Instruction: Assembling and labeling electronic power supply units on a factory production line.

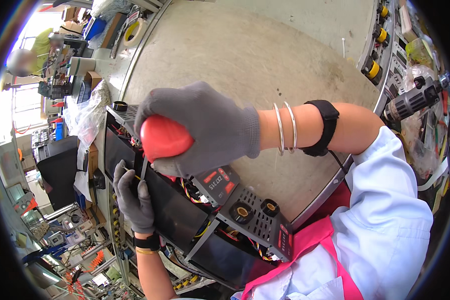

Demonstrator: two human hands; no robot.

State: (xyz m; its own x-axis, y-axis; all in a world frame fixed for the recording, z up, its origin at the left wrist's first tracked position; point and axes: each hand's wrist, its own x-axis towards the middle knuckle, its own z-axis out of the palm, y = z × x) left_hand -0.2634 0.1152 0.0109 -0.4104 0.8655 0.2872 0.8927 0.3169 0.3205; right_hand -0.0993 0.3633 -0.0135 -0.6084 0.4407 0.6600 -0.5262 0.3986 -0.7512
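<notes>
My right hand [205,120], in a grey glove, is closed around the bulky red handle of a screwdriver [166,139]. Its narrow metal shaft points down at a black-sided electrical unit [172,210], where the tip is hard to make out. On that unit's near left edge rests my left hand [135,200], also gloved, thumb and forefinger apart beside the shaft. A thin yellow wire shows by its fingertips. Several such units stand in a row; one grey front panel [257,220] has two round black sockets, vent slots and a red label. Coloured wires show inside the open tops.
A pale worktop [285,75] spreads beyond the units. A power drill [415,100] lies at the right among plastic bags. Black-and-yellow connectors [372,69] line the far right edge. At the upper left are a tape roll [135,32] and a clear plastic bag [87,117].
</notes>
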